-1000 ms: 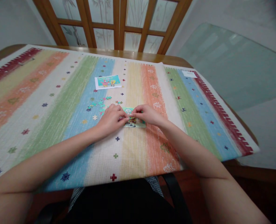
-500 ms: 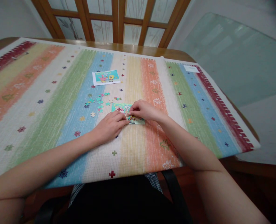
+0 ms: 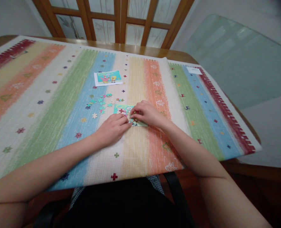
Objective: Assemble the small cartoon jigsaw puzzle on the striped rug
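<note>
A partly covered jigsaw puzzle with a colourful cartoon picture lies flat on the striped tablecloth in front of me. At its left and lower-left edge, my left hand is closed, with thumb and fingers pressed against the puzzle. My right hand reaches over the puzzle from the right. Its thumb and forefinger pinch together at the middle of the picture, on what looks like a small jigsaw piece, mostly hidden by the fingers. Both hands' fingertips are close together. Loose jigsaw pieces, mostly turquoise, lie scattered beyond my left hand.
A printed cartoon picture card lies beyond the loose pieces. One pale piece sits apart, left of the puzzle. A white paper slip is at the far right of the tablecloth. Wooden-framed doors stand behind the table.
My right hand's fingertips have shifted very slightly over the puzzle, and its fingers are a little more curled. My left hand stays at the puzzle's left edge. The loose pieces have not moved.
</note>
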Motion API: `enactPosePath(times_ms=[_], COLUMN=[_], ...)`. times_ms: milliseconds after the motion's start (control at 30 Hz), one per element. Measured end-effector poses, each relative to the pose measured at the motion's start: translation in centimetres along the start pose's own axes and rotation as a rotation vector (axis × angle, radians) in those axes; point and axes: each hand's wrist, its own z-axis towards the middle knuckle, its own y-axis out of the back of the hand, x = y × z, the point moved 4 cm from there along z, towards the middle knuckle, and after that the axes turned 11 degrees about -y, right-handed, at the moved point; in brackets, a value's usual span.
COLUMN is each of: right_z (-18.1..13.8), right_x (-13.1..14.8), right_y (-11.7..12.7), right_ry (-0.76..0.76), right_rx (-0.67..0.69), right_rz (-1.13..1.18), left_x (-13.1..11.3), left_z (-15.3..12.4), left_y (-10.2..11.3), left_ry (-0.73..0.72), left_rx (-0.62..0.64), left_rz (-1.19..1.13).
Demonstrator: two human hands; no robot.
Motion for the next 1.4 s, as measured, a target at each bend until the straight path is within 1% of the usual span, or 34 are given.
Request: enactPosePath(times_ms=[100,167,233,333,433,567,767,967,1067,1167,1333,1400], right_z=[-1.1,-2.4,-4.0,-6.0,-6.9,-6.8,-5.9,-4.8,-4.4,-4.3,-4.9,-5.1], right_x=[0.1,0.5,0.9,1.5,1.6,1.4,1.0,-0.4,-1.1,-1.2,-0.2,0.4], right_y=[0.9,1.1,0.7,-0.5,-1.6,-1.7,-0.8,-0.4,-0.5,-0.6,-0.5,-0.5], right_ry=[0.040,0.074,0.104,0.108,0.129,0.194,0.301,0.413,0.460,0.443,0.269,0.241], right_rx=[-0.024,-0.028,-0.034,-0.065,-0.096,-0.127,-0.100,-0.050,-0.031,-0.032,-0.061,-0.054], right_rz=[-0.033,-0.096,-0.179,-0.354,-0.466,-0.508,-0.507,-0.390,-0.309,-0.237,-0.200,-0.234], left_x=[0.1,0.0,0.0,-0.1,-0.1,-0.2,-0.1,0.3,0.7,0.9,0.7,0.4], left_z=[-0.1,-0.1,-0.2,-0.1,0.0,0.1,-0.1,-0.2,-0.1,-0.1,-0.1,0.0], left_y=[-0.1,-0.1,-0.1,0.1,0.1,0.1,-0.1,-0.3,-0.2,-0.1,0.0,-0.1], left_ry=[0.006,0.005,-0.003,-0.023,-0.027,-0.030,-0.031,-0.041,-0.007,0.012,-0.044,-0.041], left_rx=[-0.017,-0.025,-0.030,-0.034,-0.039,-0.040,-0.034,-0.031,-0.030,-0.042,-0.017,0.014], left_rz=[-0.006,-0.006,0.004,0.029,0.040,0.046,0.035,0.018,-0.012,-0.001,0.051,0.074])
